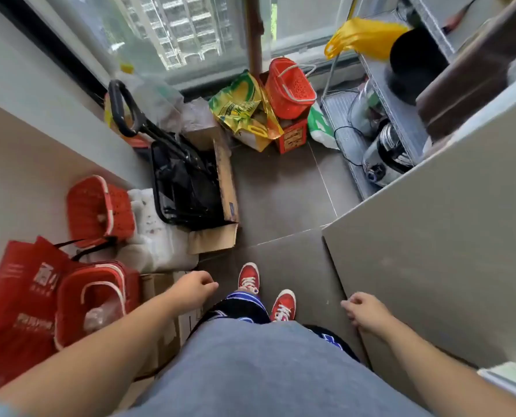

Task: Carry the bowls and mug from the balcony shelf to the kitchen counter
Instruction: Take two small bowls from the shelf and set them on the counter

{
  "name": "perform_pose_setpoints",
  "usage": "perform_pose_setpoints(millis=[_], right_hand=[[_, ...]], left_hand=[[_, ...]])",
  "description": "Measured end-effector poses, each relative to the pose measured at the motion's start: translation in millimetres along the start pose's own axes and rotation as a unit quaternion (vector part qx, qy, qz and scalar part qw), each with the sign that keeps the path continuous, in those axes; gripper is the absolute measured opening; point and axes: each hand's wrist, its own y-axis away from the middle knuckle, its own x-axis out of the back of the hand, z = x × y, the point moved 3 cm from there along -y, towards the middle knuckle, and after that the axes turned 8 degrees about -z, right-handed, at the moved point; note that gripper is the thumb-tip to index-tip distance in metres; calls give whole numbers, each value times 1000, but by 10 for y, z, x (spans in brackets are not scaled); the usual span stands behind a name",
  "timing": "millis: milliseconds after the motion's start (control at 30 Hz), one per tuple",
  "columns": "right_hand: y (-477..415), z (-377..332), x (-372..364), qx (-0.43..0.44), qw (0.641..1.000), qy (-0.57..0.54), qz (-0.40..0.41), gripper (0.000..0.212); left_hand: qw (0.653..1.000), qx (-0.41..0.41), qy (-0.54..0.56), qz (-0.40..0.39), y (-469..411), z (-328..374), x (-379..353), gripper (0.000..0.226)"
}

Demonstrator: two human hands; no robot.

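Both my hands hung empty — left hand (194, 288) and right hand (363, 310), fingers loosely curled (red bag (19, 299) lettering too blurred to read).

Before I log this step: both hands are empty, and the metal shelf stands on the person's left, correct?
Not quite. The head view shows the left hand and right hand empty, but the metal shelf stands on the person's right.

the metal shelf (386, 94) stands at the balcony's right side, its tiers receding toward the window. on its lower tiers sit shiny steel vessels (384, 155), blurred; bowls and mug cannot be told apart there.
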Motion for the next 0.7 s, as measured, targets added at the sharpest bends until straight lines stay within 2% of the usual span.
perform_pose_setpoints(millis=[200, 400, 533, 700], right_hand=[[-432, -1226, 363, 67, 998, 22, 6, 20], [-882, -2262, 648, 89, 996, 16, 21, 27], [-996, -2549, 903, 62, 997, 39, 28, 22], [-999, -2606, 1281, 25, 997, 31, 66, 24]], left_hand=[[993, 83, 79, -2, -144, -334, 287, 19], [991, 105, 85, -12, -682, -430, 963, 25], [994, 95, 62, -2, -1063, -147, 1640, 28], [999, 36, 28, -14, -1444, 626, 2453, 22]])
